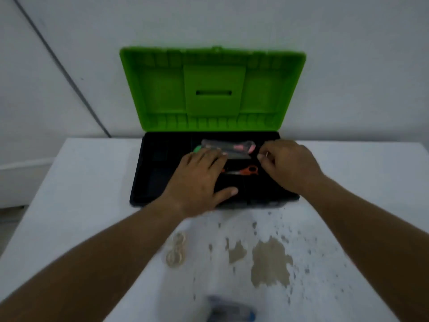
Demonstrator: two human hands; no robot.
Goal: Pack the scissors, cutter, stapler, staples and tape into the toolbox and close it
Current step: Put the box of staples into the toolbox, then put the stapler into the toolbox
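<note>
Open toolbox (148,182), green lid (212,89) up. Left hand (199,180) flat, fingers spread, steadying a clear packet (228,148) inside; right hand (290,163) pinches its end, probably seating it. Scissors (243,170) already in; tape rolls (176,249) & stapler (229,310), blurry, wait on table (92,205).

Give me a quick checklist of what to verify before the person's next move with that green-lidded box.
1. Green plastic lid fully open: ok, it stands upright.
2. Orange-handled scissors inside the black toolbox tray: ok.
3. Clear plastic packet settled in the tray: cannot tell; the left hand lies partly over it and the right hand is at its end.
4. Clear tape rolls packed: not ok, they lie on the white table.
5. Blurred blue-grey item at the table's near edge packed: not ok; what it is, cannot tell.
6. Ready to close: not ok.
</note>
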